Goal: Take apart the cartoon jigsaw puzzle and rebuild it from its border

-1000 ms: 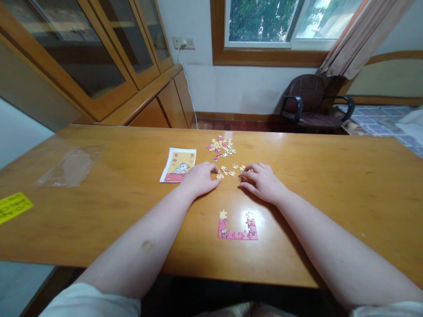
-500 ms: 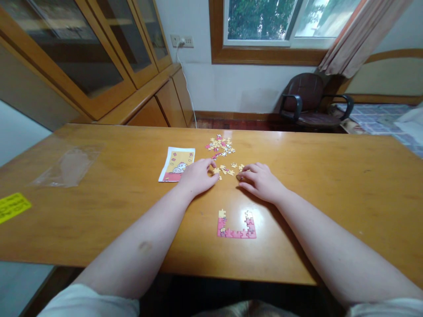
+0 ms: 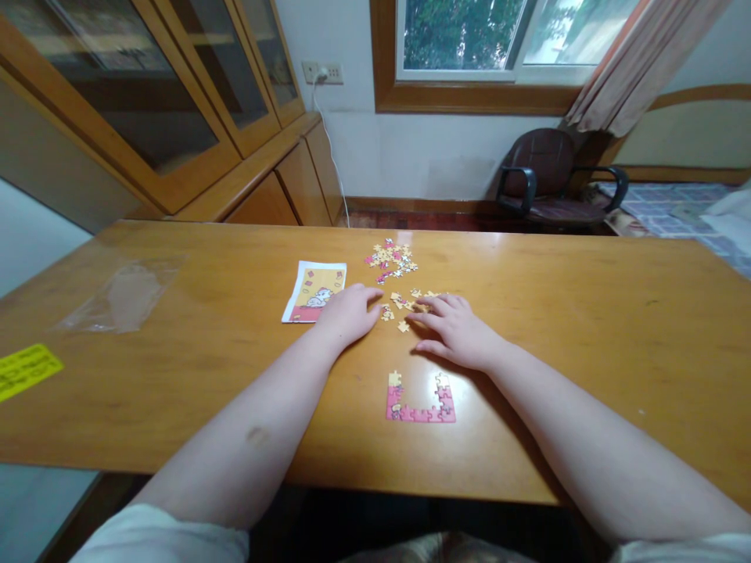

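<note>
My left hand [image 3: 355, 313] rests on the table beside the loose jigsaw pieces [image 3: 397, 300], fingers apart and holding nothing. Its wrist partly covers the reference picture [image 3: 314, 285] of a white cartoon animal on yellow and pink. Across the small group, my right hand [image 3: 458, 328] has its fingers spread, the fingertips over some of the yellow pieces. A single yellow piece [image 3: 404, 326] lies just below its fingertips. Nearer to me is a U-shaped joined strip of puzzle [image 3: 419, 414], mostly pink with yellow at its upper ends. A larger heap of pieces [image 3: 392, 258] lies farther back.
On the left of the wooden table [image 3: 587, 313] lie a clear plastic bag [image 3: 126, 297] and a yellow label [image 3: 26, 371]. A glass-fronted cabinet [image 3: 176, 102] stands beyond the left side. Behind the table are an office chair [image 3: 540, 176] and a window.
My right hand has shifted slightly left and toward me, its fingers spreading. One yellow piece now lies apart, nearer to me. My left hand has moved slightly left, away from the pieces.
</note>
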Action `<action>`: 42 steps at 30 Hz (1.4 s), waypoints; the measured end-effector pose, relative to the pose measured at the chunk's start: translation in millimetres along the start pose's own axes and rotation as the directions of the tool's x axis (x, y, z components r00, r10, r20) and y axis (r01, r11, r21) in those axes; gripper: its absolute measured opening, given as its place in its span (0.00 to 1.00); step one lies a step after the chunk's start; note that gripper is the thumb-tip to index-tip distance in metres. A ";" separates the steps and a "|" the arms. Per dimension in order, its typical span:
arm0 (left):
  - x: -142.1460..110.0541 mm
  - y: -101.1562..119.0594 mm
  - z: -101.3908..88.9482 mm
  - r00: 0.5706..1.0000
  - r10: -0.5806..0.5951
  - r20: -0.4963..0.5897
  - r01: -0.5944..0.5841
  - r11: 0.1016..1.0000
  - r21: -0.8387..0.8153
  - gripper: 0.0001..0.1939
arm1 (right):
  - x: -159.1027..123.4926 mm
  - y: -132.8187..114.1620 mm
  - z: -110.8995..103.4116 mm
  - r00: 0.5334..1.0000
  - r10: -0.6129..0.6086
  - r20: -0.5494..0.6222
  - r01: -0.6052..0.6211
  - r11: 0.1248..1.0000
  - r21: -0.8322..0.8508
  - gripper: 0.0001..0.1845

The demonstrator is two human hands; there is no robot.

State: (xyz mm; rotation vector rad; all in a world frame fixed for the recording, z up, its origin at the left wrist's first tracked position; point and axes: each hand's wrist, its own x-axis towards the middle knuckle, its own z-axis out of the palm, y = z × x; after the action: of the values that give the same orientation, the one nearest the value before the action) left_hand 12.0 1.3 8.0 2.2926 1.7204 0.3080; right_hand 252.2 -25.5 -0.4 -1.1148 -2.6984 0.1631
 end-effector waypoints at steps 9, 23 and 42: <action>-1.3 10.2 9.7 0.996 0.080 0.034 -0.082 0.995 0.048 0.15 | 3.0 -12.5 11.6 0.998 0.026 0.060 -0.021 0.996 -0.084 0.36; 4.8 4.4 17.3 0.999 0.049 -0.003 -0.048 0.957 -0.285 0.04 | 1.7 -7.8 12.5 0.997 0.057 0.044 -0.055 0.997 -0.054 0.33; 4.3 3.4 15.3 0.991 0.133 0.008 -0.127 0.965 -0.229 0.10 | 1.1 7.5 9.2 0.989 -0.002 -0.145 0.005 1.000 0.023 0.14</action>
State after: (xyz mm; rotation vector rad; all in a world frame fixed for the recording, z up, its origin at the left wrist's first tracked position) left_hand 21.2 3.3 -5.3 2.2334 1.4426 0.4772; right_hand 254.3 -19.6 -10.5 -1.0714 -2.5638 0.1084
